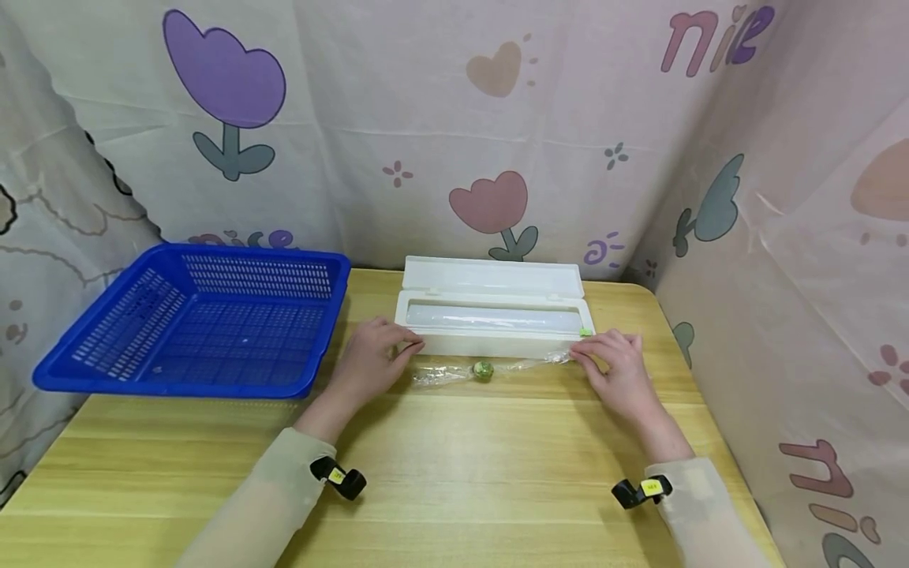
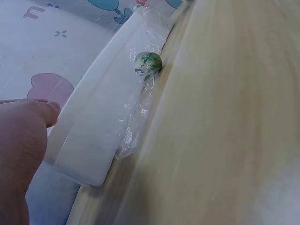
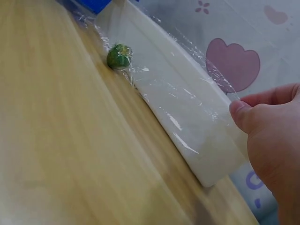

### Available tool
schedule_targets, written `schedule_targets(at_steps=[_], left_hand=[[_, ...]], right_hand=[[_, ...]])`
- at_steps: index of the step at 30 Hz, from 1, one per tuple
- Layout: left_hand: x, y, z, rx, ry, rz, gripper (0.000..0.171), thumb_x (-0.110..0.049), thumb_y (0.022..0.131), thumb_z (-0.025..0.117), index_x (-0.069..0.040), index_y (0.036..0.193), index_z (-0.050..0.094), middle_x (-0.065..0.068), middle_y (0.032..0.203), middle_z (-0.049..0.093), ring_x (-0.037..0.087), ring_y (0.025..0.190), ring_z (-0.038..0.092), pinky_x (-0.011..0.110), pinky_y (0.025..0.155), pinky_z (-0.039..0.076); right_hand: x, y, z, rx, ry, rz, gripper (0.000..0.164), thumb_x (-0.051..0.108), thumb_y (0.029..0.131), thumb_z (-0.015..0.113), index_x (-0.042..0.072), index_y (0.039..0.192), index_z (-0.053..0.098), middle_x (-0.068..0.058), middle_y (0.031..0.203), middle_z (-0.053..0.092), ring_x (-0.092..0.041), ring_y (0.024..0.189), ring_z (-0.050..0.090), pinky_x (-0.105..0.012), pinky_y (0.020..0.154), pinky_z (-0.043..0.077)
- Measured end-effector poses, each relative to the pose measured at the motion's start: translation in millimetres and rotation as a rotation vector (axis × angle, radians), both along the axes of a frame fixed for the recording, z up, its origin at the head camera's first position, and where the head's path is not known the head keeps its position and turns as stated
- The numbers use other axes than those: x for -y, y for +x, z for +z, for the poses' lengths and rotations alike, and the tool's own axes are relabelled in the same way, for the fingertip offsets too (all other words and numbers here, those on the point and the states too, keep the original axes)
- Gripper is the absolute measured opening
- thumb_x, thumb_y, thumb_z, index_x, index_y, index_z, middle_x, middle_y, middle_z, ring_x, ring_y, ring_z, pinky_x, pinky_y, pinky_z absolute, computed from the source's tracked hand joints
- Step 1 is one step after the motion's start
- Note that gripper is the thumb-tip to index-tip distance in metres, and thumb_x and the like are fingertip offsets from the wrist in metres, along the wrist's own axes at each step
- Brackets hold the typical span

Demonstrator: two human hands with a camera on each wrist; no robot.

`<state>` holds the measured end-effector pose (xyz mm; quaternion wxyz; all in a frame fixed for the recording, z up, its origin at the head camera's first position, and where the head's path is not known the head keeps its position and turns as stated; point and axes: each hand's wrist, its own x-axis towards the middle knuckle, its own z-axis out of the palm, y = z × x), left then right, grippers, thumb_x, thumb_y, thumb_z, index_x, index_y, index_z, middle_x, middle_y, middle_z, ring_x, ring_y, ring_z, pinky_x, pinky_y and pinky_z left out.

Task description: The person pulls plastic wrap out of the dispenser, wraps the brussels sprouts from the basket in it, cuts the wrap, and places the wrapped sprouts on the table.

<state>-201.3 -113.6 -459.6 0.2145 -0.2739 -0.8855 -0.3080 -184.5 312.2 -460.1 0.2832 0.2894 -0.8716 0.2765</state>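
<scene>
A small round green vegetable (image 1: 483, 371), like a Brussels sprout, lies in clear plastic wrap (image 1: 440, 375) before a white wrap dispenser box (image 1: 490, 345). The box's lid (image 1: 490, 276) stands back, with a roll of wrap (image 1: 493, 317) inside. At the box's right front corner my right hand (image 1: 621, 379) pinches the film between thumb and index finger; the film stretches toward the vegetable in the right wrist view. My left hand (image 1: 372, 363) has thumb and fingertips together at the left front corner, seemingly pinching the film's other edge, which is hard to make out there.
A blue plastic basket (image 1: 305, 386) stands on the wooden table (image 1: 469, 481) to the left. A small green piece (image 1: 585, 333) sits on the box's right end. Printed curtains (image 1: 369, 95) hang behind the table and along its sides.
</scene>
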Motion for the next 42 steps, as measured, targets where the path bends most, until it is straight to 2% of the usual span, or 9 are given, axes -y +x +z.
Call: schedule_targets(at_steps=[3, 9, 13, 20, 25, 33, 37, 42], left_hand=[[3, 7.9, -2.1, 0.007, -0.013, -0.025, 0.008, -0.017, 0.094, 0.084, -0.016, 0.102, 0.084, -0.004, 0.088, 0.075, 0.016, 0.08, 0.062, 0.035, 0.071, 0.049], [8, 23.4, -5.1, 0.038, -0.051, -0.067, 0.012, -0.013, 0.09, 0.087, -0.018, 0.1, 0.084, -0.007, 0.087, 0.071, 0.014, 0.081, 0.062, 0.035, 0.071, 0.052], [11, 29.1, -6.5, 0.077, -0.084, -0.096, 0.017, -0.009, 0.088, 0.088, -0.02, 0.101, 0.084, -0.009, 0.091, 0.071, 0.012, 0.084, 0.063, 0.035, 0.073, 0.054], [14, 30.1, -12.0, 0.131, -0.177, -0.155, 0.012, -0.013, 0.091, 0.086, -0.02, 0.099, 0.082, -0.012, 0.1, 0.076, 0.013, 0.097, 0.067, 0.04, 0.087, 0.057], [16, 30.8, -14.5, 0.183, -0.239, -0.199, 0.008, -0.014, 0.094, 0.083, -0.02, 0.099, 0.082, -0.01, 0.101, 0.075, 0.014, 0.099, 0.067, 0.039, 0.089, 0.056], [16, 28.7, -20.6, 0.218, -0.298, -0.234, 0.003, -0.019, 0.097, 0.08, -0.021, 0.099, 0.081, -0.01, 0.102, 0.073, 0.015, 0.1, 0.066, 0.042, 0.091, 0.055], [16, 27.6, -23.2, 0.222, -0.316, -0.233, 0.003, -0.021, 0.098, 0.079, -0.021, 0.096, 0.081, -0.01, 0.103, 0.071, 0.015, 0.101, 0.065, 0.042, 0.094, 0.054], [15, 27.2, -25.2, 0.228, -0.312, -0.237, 0.004, -0.021, 0.095, 0.082, -0.023, 0.091, 0.08, -0.01, 0.104, 0.069, 0.015, 0.103, 0.063, 0.041, 0.095, 0.053]], right_hand=[[-2, 8.4, -2.3, 0.004, 0.005, 0.005, 0.022, -0.007, 0.079, 0.087, 0.006, 0.095, 0.081, -0.005, 0.096, 0.078, -0.026, 0.089, 0.063, -0.048, 0.083, 0.03], [-5, 20.0, -7.1, 0.013, 0.038, 0.024, 0.026, -0.008, 0.076, 0.089, 0.006, 0.095, 0.081, -0.004, 0.094, 0.077, -0.025, 0.087, 0.063, -0.047, 0.082, 0.03], [-8, 25.6, -11.5, 0.043, 0.078, 0.039, 0.024, -0.006, 0.077, 0.089, 0.007, 0.096, 0.081, -0.002, 0.094, 0.077, -0.022, 0.088, 0.063, -0.046, 0.084, 0.031], [-9, 35.5, -20.3, 0.077, 0.191, 0.08, 0.023, -0.004, 0.079, 0.088, 0.01, 0.096, 0.081, -0.002, 0.1, 0.077, -0.022, 0.095, 0.065, -0.048, 0.087, 0.033], [-7, 40.3, -25.1, 0.094, 0.276, 0.075, 0.022, -0.004, 0.079, 0.088, 0.01, 0.094, 0.082, 0.002, 0.099, 0.074, -0.021, 0.094, 0.064, -0.047, 0.084, 0.035], [-4, 44.1, -27.4, 0.193, 0.383, 0.049, 0.018, 0.002, 0.086, 0.086, 0.014, 0.098, 0.082, 0.003, 0.104, 0.072, -0.02, 0.101, 0.062, -0.045, 0.087, 0.038], [-3, 45.6, -28.3, 0.214, 0.402, 0.044, 0.015, 0.004, 0.088, 0.084, 0.014, 0.1, 0.082, 0.003, 0.105, 0.071, -0.02, 0.102, 0.062, -0.045, 0.088, 0.038], [-2, 47.1, -30.1, 0.229, 0.358, 0.041, 0.003, 0.015, 0.095, 0.08, 0.015, 0.098, 0.082, 0.006, 0.104, 0.07, -0.017, 0.1, 0.061, -0.044, 0.088, 0.037]])
